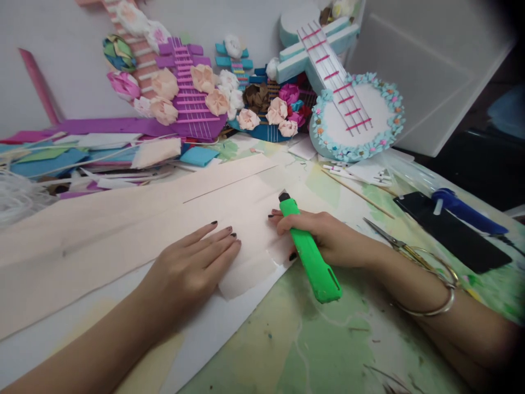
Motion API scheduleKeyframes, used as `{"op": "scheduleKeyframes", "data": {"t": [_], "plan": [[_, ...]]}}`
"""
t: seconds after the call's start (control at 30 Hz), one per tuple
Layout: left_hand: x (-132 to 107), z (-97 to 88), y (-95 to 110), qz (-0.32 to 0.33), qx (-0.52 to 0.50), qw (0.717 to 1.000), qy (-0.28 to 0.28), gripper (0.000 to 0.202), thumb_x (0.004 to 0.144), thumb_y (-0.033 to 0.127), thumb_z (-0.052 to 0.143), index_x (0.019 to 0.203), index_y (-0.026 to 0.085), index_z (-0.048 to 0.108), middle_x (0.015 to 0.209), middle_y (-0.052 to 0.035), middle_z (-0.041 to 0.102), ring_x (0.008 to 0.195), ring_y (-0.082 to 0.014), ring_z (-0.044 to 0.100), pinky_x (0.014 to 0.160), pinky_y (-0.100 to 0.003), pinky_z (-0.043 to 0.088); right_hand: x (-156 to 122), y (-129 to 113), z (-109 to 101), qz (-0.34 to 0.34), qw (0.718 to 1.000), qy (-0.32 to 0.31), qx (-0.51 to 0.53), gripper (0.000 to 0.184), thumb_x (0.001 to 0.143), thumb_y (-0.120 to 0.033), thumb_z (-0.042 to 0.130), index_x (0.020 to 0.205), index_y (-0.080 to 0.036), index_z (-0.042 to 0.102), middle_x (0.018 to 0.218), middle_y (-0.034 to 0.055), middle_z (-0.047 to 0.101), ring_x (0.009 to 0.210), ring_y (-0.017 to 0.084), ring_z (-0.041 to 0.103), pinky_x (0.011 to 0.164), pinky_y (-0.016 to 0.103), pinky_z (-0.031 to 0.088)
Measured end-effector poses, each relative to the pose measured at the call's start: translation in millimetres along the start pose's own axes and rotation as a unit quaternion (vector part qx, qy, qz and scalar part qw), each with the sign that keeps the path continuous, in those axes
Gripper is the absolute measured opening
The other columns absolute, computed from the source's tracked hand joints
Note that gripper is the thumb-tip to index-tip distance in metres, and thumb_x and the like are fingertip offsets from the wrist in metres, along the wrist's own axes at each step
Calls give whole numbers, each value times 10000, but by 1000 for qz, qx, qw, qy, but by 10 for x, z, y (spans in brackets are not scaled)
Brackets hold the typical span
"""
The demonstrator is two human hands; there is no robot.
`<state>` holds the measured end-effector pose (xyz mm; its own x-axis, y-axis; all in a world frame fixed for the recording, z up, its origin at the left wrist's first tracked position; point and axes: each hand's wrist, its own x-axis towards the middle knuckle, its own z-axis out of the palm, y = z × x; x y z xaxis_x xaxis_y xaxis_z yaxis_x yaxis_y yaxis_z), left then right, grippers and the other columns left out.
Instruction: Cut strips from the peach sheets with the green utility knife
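Observation:
My left hand (192, 262) lies flat with fingers stretched out on a pale pink foam sheet (123, 219) that spreads across the table. My right hand (324, 235) is closed around a bright green utility knife (309, 254). The knife's tip rests on the sheet near its right edge, at the end of a thin straight cut line running leftward. A white sheet (213, 328) lies under the pink one.
Foam guitar models with paper flowers (353, 109) lean against the back wall. Coloured foam scraps (82, 156) pile at the left. Scissors (406, 249), a black phone (451, 230), a blue pen (467, 210) and a thin wooden stick (356, 191) lie to the right on a stained green mat (328, 339).

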<state>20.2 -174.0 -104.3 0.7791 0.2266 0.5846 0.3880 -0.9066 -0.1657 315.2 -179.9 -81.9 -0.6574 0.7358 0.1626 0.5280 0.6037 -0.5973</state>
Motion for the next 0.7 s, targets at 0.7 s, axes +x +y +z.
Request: {"op": "scheduleKeyframes", "data": {"t": [0.7], "plan": [[29, 0, -25, -13, 32, 999, 0, 308, 922, 48, 428, 1167, 114, 603, 1067, -119, 733, 1080, -227, 675, 1005, -436, 523, 28, 51, 2, -8, 1000, -13, -13, 318, 860, -363, 664, 1140, -250, 563, 1336, 83, 593, 1208, 234, 587, 994, 346, 461]]}}
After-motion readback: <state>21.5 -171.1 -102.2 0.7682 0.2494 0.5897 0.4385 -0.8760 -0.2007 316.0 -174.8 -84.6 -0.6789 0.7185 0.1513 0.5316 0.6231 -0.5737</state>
